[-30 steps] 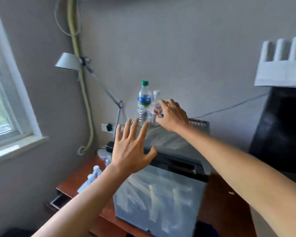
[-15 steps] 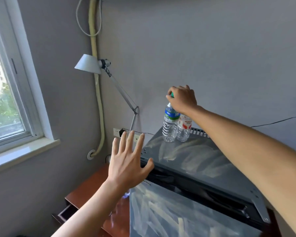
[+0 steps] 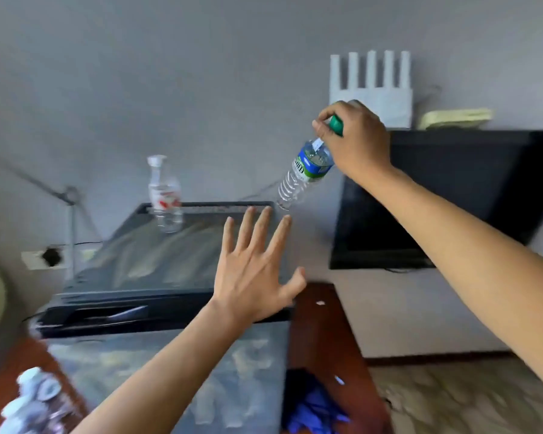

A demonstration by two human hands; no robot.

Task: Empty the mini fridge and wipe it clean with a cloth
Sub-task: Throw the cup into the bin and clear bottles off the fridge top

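Right hand (image 3: 355, 136): closed round the neck of the green-capped water bottle (image 3: 308, 170), which is carried in the air at about one o'clock from the fridge top, tilted, base swung down to the left.
Why held so: a neck grip is judged handy for a light bottle being lifted clear.
Left hand (image 3: 254, 270): flat and spread, nothing held, hovering over the fridge's right front corner, probably for balance.
Mini fridge (image 3: 145, 264): seen on the wooden table (image 3: 323, 333), door closed, at centre-left.
Red-labelled bottle (image 3: 165, 195): left upright at the fridge top's eleven o'clock corner, well apart from the carried one.
Count: two bottles at fridge-top level, one standing, one airborne; several small white-capped containers (image 3: 32, 399) are blurred at seven o'clock, number not readable.
Blue cloth (image 3: 311, 408): one, bunched beside the fridge at five o'clock, presumably waiting for the wipe.
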